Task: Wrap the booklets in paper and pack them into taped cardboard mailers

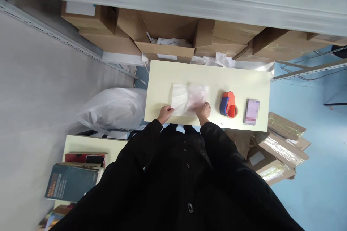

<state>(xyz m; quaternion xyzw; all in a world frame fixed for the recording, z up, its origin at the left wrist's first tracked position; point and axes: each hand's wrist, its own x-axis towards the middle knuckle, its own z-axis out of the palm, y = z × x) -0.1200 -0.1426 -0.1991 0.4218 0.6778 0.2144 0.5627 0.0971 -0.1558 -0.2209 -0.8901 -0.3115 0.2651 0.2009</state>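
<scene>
A flat white plastic bag (179,100) lies on the pale table (159,75) in front of me. Over its right part is a thin, pinkish translucent sheet or packet (197,95); I cannot tell whether it is inside the bag or on top. My left hand (165,114) pinches the bag's lower left edge between thumb and fingers. On the right side, my right hand (204,111) has its fingers curled in at the pinkish piece's lower right corner. To the right of that hand rests an orange and blue tape dispenser (228,104) with a roll of tape.
A blurred lilac object (251,112) lies at the table's right end. Open cardboard boxes (165,47) line the shelf behind. Flattened cartons (279,148) are piled at right. At left are a large white plastic sack (116,108) and a second table with books (74,182).
</scene>
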